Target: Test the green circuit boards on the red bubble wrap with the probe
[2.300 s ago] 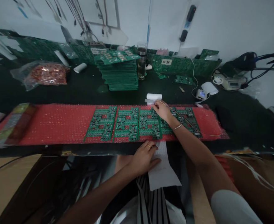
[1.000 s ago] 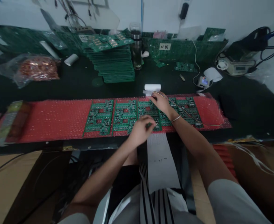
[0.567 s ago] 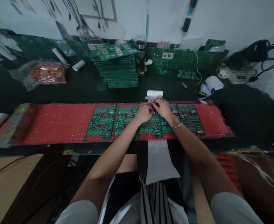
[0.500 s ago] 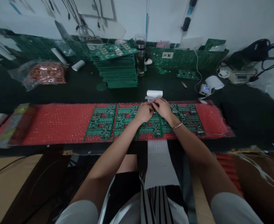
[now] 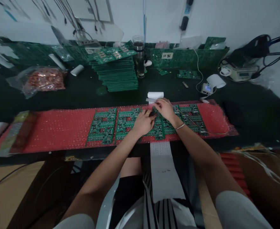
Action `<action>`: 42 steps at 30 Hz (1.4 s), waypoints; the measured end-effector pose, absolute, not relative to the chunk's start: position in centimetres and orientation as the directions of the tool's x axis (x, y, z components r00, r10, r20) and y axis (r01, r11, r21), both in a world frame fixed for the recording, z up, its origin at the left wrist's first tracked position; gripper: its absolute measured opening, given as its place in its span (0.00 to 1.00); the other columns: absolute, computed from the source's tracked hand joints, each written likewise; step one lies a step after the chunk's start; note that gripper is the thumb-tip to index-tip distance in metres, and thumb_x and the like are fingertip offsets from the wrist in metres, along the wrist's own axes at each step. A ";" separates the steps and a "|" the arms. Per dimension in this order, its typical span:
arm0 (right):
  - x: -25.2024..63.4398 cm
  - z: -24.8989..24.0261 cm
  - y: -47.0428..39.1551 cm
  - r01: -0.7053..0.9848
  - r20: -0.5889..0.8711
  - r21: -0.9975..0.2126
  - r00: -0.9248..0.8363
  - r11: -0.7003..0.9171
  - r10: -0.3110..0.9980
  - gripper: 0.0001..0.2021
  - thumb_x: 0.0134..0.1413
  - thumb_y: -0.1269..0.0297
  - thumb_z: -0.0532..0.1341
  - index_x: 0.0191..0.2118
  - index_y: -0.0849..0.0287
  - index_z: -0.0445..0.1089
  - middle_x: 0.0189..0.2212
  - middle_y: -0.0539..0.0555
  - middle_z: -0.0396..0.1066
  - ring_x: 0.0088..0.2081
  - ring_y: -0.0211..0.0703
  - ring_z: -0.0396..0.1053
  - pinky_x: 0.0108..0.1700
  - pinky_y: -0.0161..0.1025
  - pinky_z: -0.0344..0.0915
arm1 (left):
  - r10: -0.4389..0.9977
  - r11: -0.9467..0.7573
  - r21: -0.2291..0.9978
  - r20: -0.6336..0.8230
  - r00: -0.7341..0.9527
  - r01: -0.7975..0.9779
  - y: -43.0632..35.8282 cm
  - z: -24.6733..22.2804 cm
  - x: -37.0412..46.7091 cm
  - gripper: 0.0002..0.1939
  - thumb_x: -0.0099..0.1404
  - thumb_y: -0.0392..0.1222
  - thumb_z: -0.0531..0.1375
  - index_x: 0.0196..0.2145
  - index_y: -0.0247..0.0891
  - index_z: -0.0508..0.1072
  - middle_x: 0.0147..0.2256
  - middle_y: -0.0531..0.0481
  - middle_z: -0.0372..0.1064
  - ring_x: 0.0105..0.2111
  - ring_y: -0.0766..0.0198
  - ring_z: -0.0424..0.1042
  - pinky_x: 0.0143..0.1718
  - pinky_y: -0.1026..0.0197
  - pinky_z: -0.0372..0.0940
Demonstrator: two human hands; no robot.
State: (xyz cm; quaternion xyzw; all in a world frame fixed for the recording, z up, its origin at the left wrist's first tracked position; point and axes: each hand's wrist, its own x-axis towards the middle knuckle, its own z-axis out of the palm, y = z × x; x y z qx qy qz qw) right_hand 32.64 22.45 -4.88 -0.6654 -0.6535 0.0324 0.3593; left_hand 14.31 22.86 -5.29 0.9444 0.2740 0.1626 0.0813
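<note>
My left hand rests on the middle circuit board, its fingers bent but spread apart. A dark spot shows between its thumb and fingertips; I cannot tell what it is. Just to the right and a little farther back, my right hand is closed in a pinch over the same board's far end. What its fingertips hold is too small to make out. A thin grey strip sticks out beyond those fingers. Several populated green boards lie in a row on red bubble wrap.
Behind my hands sits a white roll; a pale strip hangs over the front edge. A tall stack of boards and a glass bottle stand behind. A taped block lies left, a bag of copper-coloured parts behind it.
My left hand has come away from my right fingertips, moving down and left, and its fingers have spread on the board. My right hand stays near the same place. The view has shifted slightly.
</note>
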 end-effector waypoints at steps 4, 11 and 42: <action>32.6 -3.5 19.1 0.777 0.502 -0.614 0.247 0.141 0.829 0.15 0.63 0.52 0.58 0.28 0.54 0.68 0.34 0.54 0.74 0.41 0.46 0.71 0.48 0.43 0.65 | 0.552 -0.829 0.252 0.219 0.805 0.500 22.9 -5.1 14.4 0.19 0.68 0.39 0.53 0.53 0.40 0.76 0.56 0.38 0.65 0.55 0.45 0.62 0.55 0.42 0.62; 30.8 -6.2 12.8 0.755 0.467 -0.604 0.076 0.255 0.881 0.15 0.63 0.49 0.58 0.32 0.53 0.70 0.33 0.53 0.75 0.40 0.46 0.72 0.48 0.44 0.67 | 0.556 -0.817 0.300 0.186 0.810 0.492 23.2 -5.4 14.3 0.21 0.68 0.37 0.53 0.56 0.37 0.73 0.58 0.39 0.63 0.57 0.45 0.61 0.58 0.42 0.59; 30.1 -7.4 13.5 0.871 0.470 -0.413 -0.046 0.266 0.881 0.17 0.65 0.49 0.57 0.30 0.54 0.70 0.34 0.53 0.76 0.40 0.47 0.69 0.47 0.46 0.62 | 0.382 -0.913 0.291 0.361 0.851 0.286 7.6 -8.6 12.9 0.06 0.70 0.37 0.57 0.38 0.37 0.74 0.38 0.45 0.69 0.39 0.56 0.67 0.40 0.54 0.66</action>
